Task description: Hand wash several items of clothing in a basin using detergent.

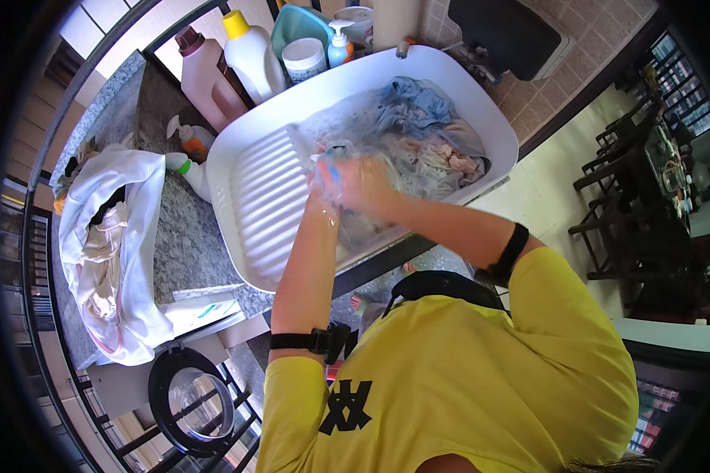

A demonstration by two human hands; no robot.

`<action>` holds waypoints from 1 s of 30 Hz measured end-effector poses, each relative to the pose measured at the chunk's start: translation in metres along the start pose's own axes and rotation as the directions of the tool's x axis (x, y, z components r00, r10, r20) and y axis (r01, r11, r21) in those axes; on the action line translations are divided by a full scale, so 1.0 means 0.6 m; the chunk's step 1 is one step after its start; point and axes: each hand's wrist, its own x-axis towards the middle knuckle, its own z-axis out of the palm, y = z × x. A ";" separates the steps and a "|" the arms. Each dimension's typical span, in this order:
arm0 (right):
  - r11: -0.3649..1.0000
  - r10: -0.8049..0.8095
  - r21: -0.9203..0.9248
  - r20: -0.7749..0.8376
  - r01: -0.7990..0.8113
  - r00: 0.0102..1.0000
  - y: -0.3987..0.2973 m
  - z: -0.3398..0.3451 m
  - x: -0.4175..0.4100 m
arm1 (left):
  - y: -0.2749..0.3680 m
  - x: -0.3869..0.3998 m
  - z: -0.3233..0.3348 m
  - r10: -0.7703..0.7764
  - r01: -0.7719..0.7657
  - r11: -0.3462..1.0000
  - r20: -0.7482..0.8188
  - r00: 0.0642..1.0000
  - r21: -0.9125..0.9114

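My left hand (324,182) and my right hand (368,182) are pressed together over the white laundry sink (228,139), at the inner edge of its ribbed washboard (269,204). A wet, soapy cloth (338,148) is bunched between them. Both hands are blurred and mostly cover it, so its shape cannot be made out. Right of them, sudsy water (346,118) fills the basin. A blue garment (414,103) and a pale pinkish garment (449,156) lie soaking there, partly under foam.
Behind the sink stand a brown-capped bottle (210,83), a yellow-capped bottle (254,62), a white tub (305,59) and a pump bottle (339,47). A white laundry basket (145,230) with clothes sits on the granite counter (192,236). Below hangs an open washer door (160,408).
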 end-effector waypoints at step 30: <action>0.901 0.304 -0.418 0.411 -0.119 0.860 0.200 0.070 0.144 | 0.013 0.010 0.016 -0.068 0.021 0.992 -0.387 0.919 -0.126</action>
